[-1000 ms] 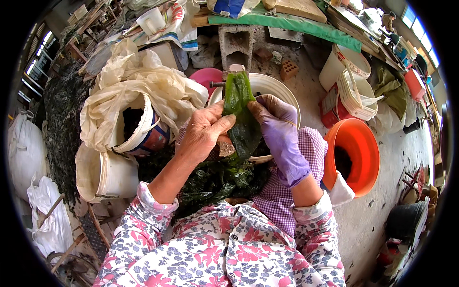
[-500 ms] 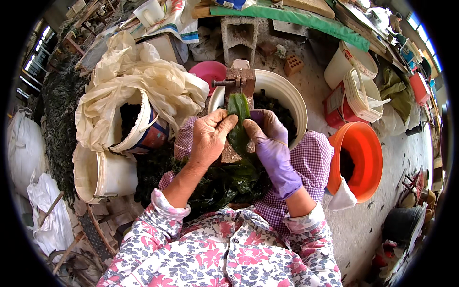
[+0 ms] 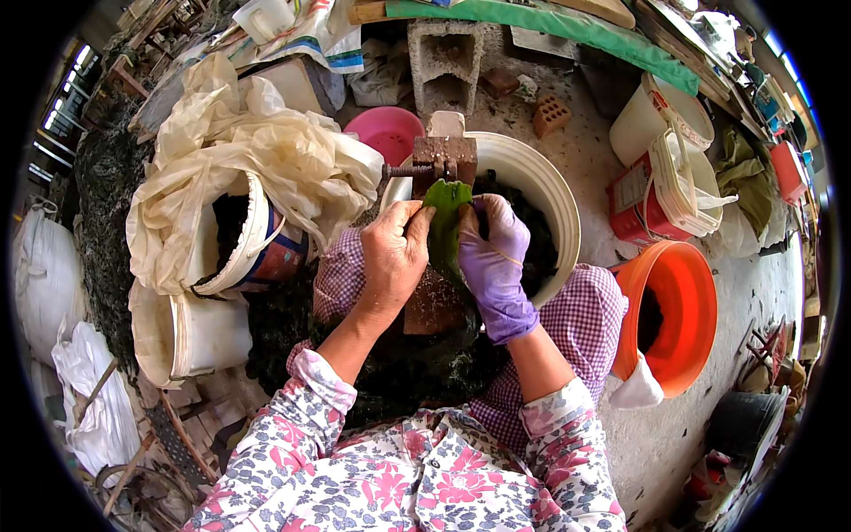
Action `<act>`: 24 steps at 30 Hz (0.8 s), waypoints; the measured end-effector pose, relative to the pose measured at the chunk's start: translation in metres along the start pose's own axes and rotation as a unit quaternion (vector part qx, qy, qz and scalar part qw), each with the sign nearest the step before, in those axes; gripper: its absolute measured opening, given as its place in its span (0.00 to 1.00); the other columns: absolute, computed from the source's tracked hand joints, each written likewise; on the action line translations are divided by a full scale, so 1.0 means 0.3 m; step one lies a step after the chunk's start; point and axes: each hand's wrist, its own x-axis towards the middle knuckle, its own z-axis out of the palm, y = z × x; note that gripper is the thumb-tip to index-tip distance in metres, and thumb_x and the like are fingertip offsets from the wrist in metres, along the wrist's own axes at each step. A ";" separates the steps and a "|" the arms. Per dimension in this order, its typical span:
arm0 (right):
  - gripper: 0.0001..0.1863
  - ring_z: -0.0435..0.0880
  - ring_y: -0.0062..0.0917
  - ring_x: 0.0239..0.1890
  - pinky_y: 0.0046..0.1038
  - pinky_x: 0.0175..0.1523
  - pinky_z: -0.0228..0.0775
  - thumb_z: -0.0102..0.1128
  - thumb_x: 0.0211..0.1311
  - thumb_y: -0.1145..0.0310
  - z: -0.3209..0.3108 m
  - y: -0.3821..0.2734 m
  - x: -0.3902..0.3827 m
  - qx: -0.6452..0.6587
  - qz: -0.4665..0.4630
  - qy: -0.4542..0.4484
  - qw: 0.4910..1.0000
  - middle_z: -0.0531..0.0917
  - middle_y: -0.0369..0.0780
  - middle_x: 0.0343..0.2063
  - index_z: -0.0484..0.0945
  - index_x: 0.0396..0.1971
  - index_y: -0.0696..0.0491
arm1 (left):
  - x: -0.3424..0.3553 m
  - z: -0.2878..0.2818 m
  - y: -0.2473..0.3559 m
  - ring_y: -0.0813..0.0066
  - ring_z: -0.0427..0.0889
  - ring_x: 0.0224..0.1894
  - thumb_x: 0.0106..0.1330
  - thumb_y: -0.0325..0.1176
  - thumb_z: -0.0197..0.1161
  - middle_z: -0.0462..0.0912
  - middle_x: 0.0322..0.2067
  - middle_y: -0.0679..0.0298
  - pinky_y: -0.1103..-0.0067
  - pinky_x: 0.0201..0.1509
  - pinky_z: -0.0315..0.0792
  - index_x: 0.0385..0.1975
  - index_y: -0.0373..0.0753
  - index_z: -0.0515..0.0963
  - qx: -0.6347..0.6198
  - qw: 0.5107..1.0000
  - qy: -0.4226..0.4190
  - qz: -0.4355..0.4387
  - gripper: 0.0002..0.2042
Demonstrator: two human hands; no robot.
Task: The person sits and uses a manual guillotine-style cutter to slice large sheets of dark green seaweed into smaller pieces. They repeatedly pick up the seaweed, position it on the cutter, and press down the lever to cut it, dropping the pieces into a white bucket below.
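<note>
Green seaweed strip (image 3: 446, 226) pinched between bare left hand (image 3: 393, 257) and gloved right hand (image 3: 490, 257), long axis near-to-far, far end just below wooden clamp (image 3: 446, 160)

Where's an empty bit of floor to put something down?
Bare concrete floor lies between the white basin, the grey block and the white bucket. More lies below the orange bucket. Left of the hands, buckets and bags crowd together.
</note>
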 end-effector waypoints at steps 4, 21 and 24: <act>0.05 0.78 0.37 0.23 0.31 0.28 0.70 0.59 0.46 0.73 0.005 0.018 0.032 -0.046 -0.008 -0.015 0.999 0.77 0.43 0.20 0.74 0.26 0.54 | -0.004 0.030 -0.016 0.62 0.77 0.21 0.55 0.25 0.61 0.77 0.21 0.54 0.77 0.25 0.69 0.27 0.31 0.75 0.033 0.999 0.013 0.008 0.04; 0.04 0.78 0.39 0.24 0.35 0.28 0.69 0.56 0.46 0.72 0.048 0.058 -0.002 -0.092 0.037 -0.067 0.993 0.78 0.44 0.21 0.74 0.25 0.53 | -0.039 0.056 -0.044 0.62 0.76 0.20 0.55 0.25 0.60 0.77 0.18 0.54 0.75 0.24 0.68 0.22 0.30 0.75 0.069 0.995 0.043 -0.064 0.05; 0.04 0.78 0.40 0.24 0.34 0.29 0.69 0.57 0.47 0.71 0.044 0.076 -0.019 -0.128 0.051 -0.042 0.990 0.78 0.44 0.21 0.75 0.25 0.53 | -0.033 0.030 -0.048 0.73 0.71 0.17 0.57 0.28 0.60 0.76 0.14 0.58 0.78 0.23 0.64 0.21 0.30 0.76 0.076 0.986 0.064 -0.134 0.07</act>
